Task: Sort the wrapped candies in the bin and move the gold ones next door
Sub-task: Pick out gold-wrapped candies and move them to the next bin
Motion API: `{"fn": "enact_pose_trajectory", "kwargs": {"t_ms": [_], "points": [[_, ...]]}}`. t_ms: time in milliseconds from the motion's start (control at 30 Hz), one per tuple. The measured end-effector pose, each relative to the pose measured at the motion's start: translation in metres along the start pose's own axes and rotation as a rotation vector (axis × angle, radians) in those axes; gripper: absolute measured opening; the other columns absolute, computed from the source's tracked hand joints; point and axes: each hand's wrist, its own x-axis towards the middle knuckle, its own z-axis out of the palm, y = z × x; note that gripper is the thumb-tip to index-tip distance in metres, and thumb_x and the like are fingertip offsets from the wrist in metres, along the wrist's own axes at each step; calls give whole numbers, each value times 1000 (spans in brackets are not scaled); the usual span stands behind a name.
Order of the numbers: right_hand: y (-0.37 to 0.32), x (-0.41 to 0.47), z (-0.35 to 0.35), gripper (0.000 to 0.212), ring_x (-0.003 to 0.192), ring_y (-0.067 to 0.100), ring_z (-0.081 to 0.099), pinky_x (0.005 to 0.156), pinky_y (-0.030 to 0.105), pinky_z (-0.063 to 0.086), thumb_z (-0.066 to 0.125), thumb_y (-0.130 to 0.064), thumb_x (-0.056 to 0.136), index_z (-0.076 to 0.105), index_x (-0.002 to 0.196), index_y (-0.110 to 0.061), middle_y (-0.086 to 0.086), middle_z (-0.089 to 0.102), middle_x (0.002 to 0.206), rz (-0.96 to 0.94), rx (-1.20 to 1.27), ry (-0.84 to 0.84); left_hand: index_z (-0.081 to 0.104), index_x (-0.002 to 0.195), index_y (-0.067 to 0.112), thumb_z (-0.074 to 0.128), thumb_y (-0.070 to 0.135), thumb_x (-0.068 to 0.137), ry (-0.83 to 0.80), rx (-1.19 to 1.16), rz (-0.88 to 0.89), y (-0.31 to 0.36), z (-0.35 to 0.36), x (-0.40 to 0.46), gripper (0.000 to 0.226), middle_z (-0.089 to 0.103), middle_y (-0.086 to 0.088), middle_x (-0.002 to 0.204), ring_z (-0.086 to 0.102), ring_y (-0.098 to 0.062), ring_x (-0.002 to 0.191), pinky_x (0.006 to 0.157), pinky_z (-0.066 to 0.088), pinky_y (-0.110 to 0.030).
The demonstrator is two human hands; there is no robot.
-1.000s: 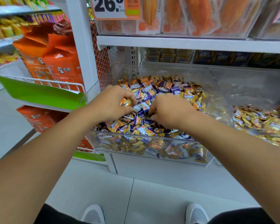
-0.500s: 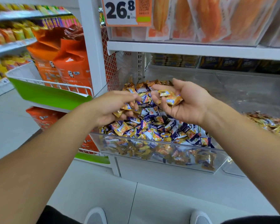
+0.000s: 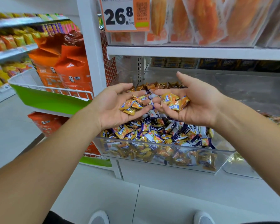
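Cupping gold candies (image 3: 174,102) in upturned palms; wrappers crinkled, shiny.

neighbouring bin (image 3: 278,118): cut by right edge | price tag (image 3: 124,13): top cropped

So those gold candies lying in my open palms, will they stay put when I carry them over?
Probably not securely. The gold candies lie loose in a small heap on the open right hand, and their wrappers look glossy, likely slippery. They seem small and light, so tilting could spill them; cupping should help.
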Motion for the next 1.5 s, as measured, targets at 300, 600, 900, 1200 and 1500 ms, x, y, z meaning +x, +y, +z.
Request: {"fn": "enact_pose_trajectory", "kwargs": {"t_ms": [300,600,900,1200,1500], "points": [[-40,-110,-115,66,67,25,63,41,17,47,39,-58,99,64,105,2,19,67,91,-111,86,305,63,115,5,47,-2,100,-187,411,93,-61,160,41,23,68,-17,95,73,-24,78,65,62,-28],[-48,-142,-216,100,120,44,57,100,55,42,24,-85,85,56,132,-3,32,61,124,-302,314,506,51,141,15,33,6,104,-153,934,123,-113,251,107,42,57,-13,139,48,-28,133,112,35,-43],[-38,-132,-183,84,132,26,48,114,47,24,16,-78,93,69,124,-21,5,58,138,-438,-606,739,74,92,25,63,12,96,-84,1277,772,-73,193,53,17,75,-2,92,71,-19,90,78,60,-33],[17,-47,-24,49,121,22,56,96,44,50,56,-11,93,54,137,-32,-1,60,136,-801,-1837,80,69,119,22,64,15,93,462,1918,463,-15,14,16,28,66,-6,127,60,-26,113,91,44,-30],[38,73,20,69,148,26,19,115,54,28,57,-51,92,27,154,-40,1,25,162,-534,-2043,-150,69,113,19,62,-2,89,440,1676,764,3,-28,-12,33,69,3,108,66,-12,99,88,56,-36]]}}
